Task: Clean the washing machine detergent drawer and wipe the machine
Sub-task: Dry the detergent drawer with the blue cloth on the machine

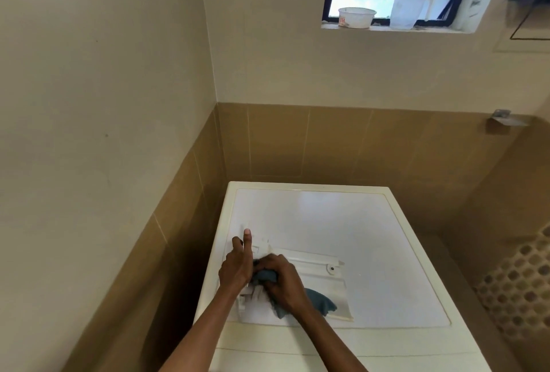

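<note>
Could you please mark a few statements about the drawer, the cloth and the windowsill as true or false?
1. The detergent drawer lies on top of the washing machine. True.
2. The right hand grips a red sponge. False: it grips a blue-grey cloth and presses it against the drawer.
3. The left hand holds the drawer at its left end. True.
4. The windowsill has nothing on it. False: a white tub and a translucent jug stand on it.
</note>
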The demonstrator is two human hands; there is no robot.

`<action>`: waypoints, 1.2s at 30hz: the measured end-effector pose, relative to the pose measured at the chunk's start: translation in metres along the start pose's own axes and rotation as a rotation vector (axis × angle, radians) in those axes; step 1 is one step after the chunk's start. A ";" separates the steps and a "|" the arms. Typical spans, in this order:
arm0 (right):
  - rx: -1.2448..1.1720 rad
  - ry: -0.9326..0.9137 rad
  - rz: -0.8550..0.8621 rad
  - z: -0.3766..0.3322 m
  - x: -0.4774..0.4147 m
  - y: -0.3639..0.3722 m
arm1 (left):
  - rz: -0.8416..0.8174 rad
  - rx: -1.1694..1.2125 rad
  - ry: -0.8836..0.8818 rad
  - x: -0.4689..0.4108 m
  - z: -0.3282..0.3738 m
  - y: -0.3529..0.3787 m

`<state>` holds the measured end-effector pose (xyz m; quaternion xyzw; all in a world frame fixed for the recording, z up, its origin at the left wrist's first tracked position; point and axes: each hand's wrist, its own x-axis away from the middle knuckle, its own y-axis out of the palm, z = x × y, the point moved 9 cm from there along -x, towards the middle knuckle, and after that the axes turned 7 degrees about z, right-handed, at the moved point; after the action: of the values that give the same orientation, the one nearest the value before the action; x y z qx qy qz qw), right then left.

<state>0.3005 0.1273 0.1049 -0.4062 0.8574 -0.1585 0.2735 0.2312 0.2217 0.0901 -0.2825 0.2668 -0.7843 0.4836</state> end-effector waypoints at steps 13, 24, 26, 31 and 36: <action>0.061 0.196 -0.178 0.025 -0.073 0.012 | 0.036 -0.111 0.024 -0.005 -0.003 0.002; 0.195 0.177 -0.497 0.052 -0.102 0.034 | 0.009 -0.249 0.099 -0.010 -0.004 0.009; 0.246 0.218 -0.480 0.067 -0.097 0.036 | 0.017 -0.258 0.101 -0.010 -0.005 0.008; 0.331 0.311 -0.516 0.095 -0.097 0.043 | 0.018 -0.251 0.088 -0.011 -0.006 0.009; 0.337 0.329 -0.471 0.081 -0.112 0.046 | 0.026 -0.241 0.070 -0.011 -0.007 0.008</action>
<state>0.3794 0.2399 0.0553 -0.5115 0.7342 -0.4203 0.1506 0.2353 0.2291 0.0776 -0.3078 0.3795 -0.7495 0.4467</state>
